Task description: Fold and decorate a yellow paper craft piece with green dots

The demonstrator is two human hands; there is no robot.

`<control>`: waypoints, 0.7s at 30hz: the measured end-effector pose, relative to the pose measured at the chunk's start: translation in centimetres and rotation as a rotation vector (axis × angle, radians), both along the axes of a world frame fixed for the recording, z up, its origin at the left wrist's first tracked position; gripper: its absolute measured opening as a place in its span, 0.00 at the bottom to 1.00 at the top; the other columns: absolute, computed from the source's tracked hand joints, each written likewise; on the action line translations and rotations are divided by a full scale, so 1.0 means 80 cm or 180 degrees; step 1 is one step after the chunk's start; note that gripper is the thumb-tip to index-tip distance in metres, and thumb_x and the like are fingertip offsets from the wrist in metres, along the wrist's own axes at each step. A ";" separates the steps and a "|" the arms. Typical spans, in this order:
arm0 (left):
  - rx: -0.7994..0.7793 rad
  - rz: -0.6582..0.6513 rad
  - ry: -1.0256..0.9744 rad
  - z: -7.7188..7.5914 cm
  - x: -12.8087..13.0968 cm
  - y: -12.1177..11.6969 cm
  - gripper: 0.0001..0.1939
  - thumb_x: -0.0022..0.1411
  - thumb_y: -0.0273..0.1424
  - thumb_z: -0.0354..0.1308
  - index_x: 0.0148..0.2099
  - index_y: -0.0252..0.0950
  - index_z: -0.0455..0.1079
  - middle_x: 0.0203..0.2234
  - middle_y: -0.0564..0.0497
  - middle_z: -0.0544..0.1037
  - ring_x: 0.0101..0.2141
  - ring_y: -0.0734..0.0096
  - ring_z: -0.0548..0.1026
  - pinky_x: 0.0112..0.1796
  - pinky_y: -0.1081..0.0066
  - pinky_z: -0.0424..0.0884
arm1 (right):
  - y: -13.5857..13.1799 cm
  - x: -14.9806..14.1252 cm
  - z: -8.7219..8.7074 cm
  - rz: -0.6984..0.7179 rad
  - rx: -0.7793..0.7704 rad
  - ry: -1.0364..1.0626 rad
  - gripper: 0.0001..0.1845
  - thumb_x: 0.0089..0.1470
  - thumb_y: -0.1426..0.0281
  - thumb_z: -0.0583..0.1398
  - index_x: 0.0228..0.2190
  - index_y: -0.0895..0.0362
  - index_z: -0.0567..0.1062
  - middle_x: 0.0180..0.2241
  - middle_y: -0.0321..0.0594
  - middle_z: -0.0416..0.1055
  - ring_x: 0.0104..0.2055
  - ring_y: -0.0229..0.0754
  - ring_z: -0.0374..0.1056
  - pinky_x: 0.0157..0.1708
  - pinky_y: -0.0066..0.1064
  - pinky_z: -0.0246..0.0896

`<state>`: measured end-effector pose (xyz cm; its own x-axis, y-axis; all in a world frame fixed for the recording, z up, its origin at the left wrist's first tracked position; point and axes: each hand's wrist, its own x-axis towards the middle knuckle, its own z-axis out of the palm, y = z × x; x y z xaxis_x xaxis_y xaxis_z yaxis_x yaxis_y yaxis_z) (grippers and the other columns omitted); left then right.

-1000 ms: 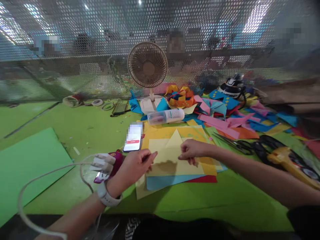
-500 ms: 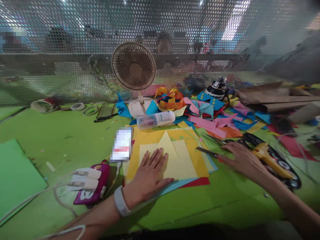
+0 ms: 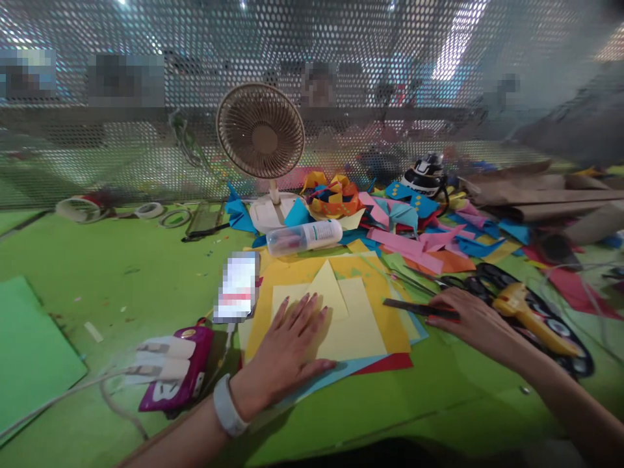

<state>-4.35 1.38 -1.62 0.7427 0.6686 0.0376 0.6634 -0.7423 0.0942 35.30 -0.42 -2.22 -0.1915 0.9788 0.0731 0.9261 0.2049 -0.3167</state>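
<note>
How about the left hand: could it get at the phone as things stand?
Probably yes. The left hand holds nothing and rests flat on pale yellow paper; the phone lies close by, beyond its wrist and to the left, with nothing visible standing between them.

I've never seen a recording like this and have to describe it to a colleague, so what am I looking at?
There is no machine here: these are a person's two bare hands, seen by a camera worn on their head, looking forward and down. The left hand rests flat, fingers spread, on pale yellow paper sheets. The right hand has a dark, flat-bladed tool in its grip, pointing toward the paper. Beneath is a bright green tabletop. Behind the paper lie a clear-and-white plastic bottle and a heap of colourful cut and folded paper, near a round beige fan.
</note>
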 end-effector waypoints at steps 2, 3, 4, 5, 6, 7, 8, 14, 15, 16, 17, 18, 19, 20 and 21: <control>-0.0020 -0.0025 0.0018 0.001 0.000 0.000 0.41 0.61 0.57 0.37 0.68 0.40 0.38 0.66 0.47 0.42 0.64 0.56 0.41 0.60 0.52 0.38 | -0.001 0.003 0.003 -0.0040 -0.0146 0.0084 0.18 0.50 0.52 0.59 0.32 0.53 0.74 0.33 0.41 0.71 0.36 0.48 0.68 0.35 0.38 0.64; -0.0033 -0.0039 0.0029 0.001 0.000 -0.001 0.41 0.61 0.58 0.37 0.68 0.39 0.38 0.65 0.47 0.42 0.64 0.56 0.41 0.60 0.52 0.38 | -0.002 0.002 0.006 -0.0056 -0.0200 0.0168 0.17 0.51 0.53 0.58 0.32 0.54 0.74 0.33 0.41 0.71 0.36 0.48 0.68 0.35 0.37 0.64; -0.0045 -0.0050 0.0039 0.001 0.000 -0.001 0.41 0.61 0.58 0.37 0.68 0.39 0.38 0.65 0.46 0.42 0.64 0.56 0.41 0.60 0.52 0.38 | -0.001 0.000 0.009 -0.0068 -0.0223 0.0275 0.17 0.51 0.53 0.58 0.32 0.54 0.73 0.33 0.41 0.71 0.36 0.47 0.68 0.35 0.37 0.64; -0.0058 -0.0056 0.0048 0.002 0.000 -0.001 0.41 0.61 0.58 0.37 0.68 0.39 0.37 0.65 0.46 0.42 0.64 0.56 0.41 0.60 0.52 0.38 | 0.001 -0.004 0.012 -0.0072 -0.0211 0.0395 0.17 0.51 0.53 0.58 0.33 0.54 0.73 0.34 0.41 0.71 0.36 0.47 0.68 0.35 0.36 0.64; -0.0065 -0.0058 0.0053 0.002 0.001 -0.001 0.41 0.61 0.58 0.37 0.68 0.39 0.37 0.65 0.46 0.42 0.64 0.56 0.41 0.60 0.52 0.38 | 0.003 -0.010 0.015 -0.0059 -0.0156 0.0516 0.17 0.52 0.54 0.58 0.34 0.54 0.73 0.34 0.42 0.71 0.37 0.47 0.68 0.35 0.36 0.65; -0.0070 -0.0056 0.0056 0.002 0.001 -0.001 0.41 0.61 0.58 0.37 0.68 0.39 0.37 0.65 0.46 0.42 0.64 0.56 0.41 0.60 0.52 0.38 | 0.007 -0.017 0.017 -0.0019 -0.0067 0.0617 0.17 0.52 0.54 0.58 0.35 0.54 0.73 0.35 0.42 0.71 0.37 0.47 0.68 0.36 0.36 0.65; -0.0070 -0.0048 0.0056 0.001 0.001 -0.001 0.41 0.61 0.58 0.37 0.68 0.39 0.37 0.65 0.46 0.42 0.64 0.56 0.41 0.60 0.52 0.38 | 0.011 -0.026 0.019 0.0045 0.0042 0.0683 0.17 0.52 0.54 0.58 0.36 0.54 0.73 0.35 0.42 0.71 0.38 0.47 0.68 0.36 0.36 0.65; -0.0081 -0.0034 0.0078 -0.002 0.001 -0.002 0.41 0.61 0.57 0.36 0.68 0.40 0.35 0.65 0.46 0.42 0.64 0.55 0.41 0.60 0.52 0.37 | 0.052 -0.085 0.009 0.0615 0.0570 0.0688 0.13 0.56 0.60 0.57 0.38 0.55 0.72 0.38 0.44 0.69 0.43 0.48 0.66 0.42 0.40 0.63; -0.0094 -0.0038 0.0082 -0.001 0.001 -0.002 0.41 0.61 0.57 0.36 0.68 0.40 0.35 0.65 0.46 0.41 0.64 0.56 0.40 0.60 0.53 0.37 | 0.057 -0.092 0.005 0.0700 0.0556 0.0679 0.12 0.57 0.61 0.57 0.39 0.55 0.71 0.38 0.44 0.69 0.43 0.47 0.66 0.42 0.40 0.64; -0.0112 -0.0044 0.0085 -0.001 0.001 -0.003 0.41 0.61 0.57 0.36 0.68 0.40 0.35 0.65 0.46 0.41 0.64 0.56 0.41 0.60 0.53 0.37 | 0.061 -0.097 0.002 0.0771 0.0535 0.0660 0.11 0.58 0.62 0.56 0.40 0.55 0.71 0.38 0.44 0.69 0.42 0.47 0.66 0.42 0.40 0.64; -0.0129 -0.0048 0.0082 0.000 0.001 -0.003 0.41 0.62 0.57 0.36 0.68 0.40 0.35 0.65 0.46 0.41 0.64 0.56 0.41 0.60 0.53 0.37 | 0.064 -0.101 -0.001 0.0823 0.0521 0.0628 0.11 0.58 0.63 0.55 0.41 0.54 0.71 0.38 0.44 0.69 0.42 0.46 0.67 0.41 0.40 0.64; -0.0139 -0.0054 0.0068 0.000 0.001 -0.003 0.41 0.62 0.57 0.37 0.68 0.40 0.34 0.65 0.46 0.41 0.64 0.56 0.41 0.60 0.53 0.38 | 0.066 -0.104 -0.002 0.0858 0.0522 0.0584 0.11 0.59 0.63 0.54 0.42 0.54 0.71 0.38 0.44 0.69 0.42 0.46 0.67 0.41 0.40 0.64; -0.0145 -0.0059 0.0049 0.000 0.001 -0.003 0.40 0.62 0.57 0.37 0.68 0.41 0.34 0.65 0.46 0.41 0.64 0.56 0.41 0.60 0.53 0.38 | 0.067 -0.106 -0.003 0.0877 0.0543 0.0530 0.12 0.59 0.64 0.54 0.43 0.53 0.71 0.39 0.44 0.69 0.43 0.46 0.67 0.41 0.40 0.65; -0.0142 -0.0065 0.0023 0.000 0.001 -0.003 0.40 0.62 0.57 0.37 0.68 0.41 0.34 0.65 0.46 0.42 0.64 0.55 0.41 0.60 0.53 0.38 | 0.067 -0.108 -0.003 0.0891 0.0575 0.0473 0.12 0.59 0.64 0.54 0.43 0.52 0.71 0.39 0.43 0.69 0.43 0.46 0.67 0.41 0.40 0.65; -0.0137 -0.0068 -0.0001 0.000 0.001 -0.003 0.40 0.62 0.56 0.37 0.68 0.42 0.33 0.65 0.46 0.42 0.64 0.55 0.41 0.60 0.53 0.38 | 0.066 -0.108 -0.001 0.0908 0.0591 0.0417 0.12 0.59 0.64 0.54 0.43 0.52 0.72 0.39 0.44 0.69 0.43 0.46 0.67 0.41 0.39 0.65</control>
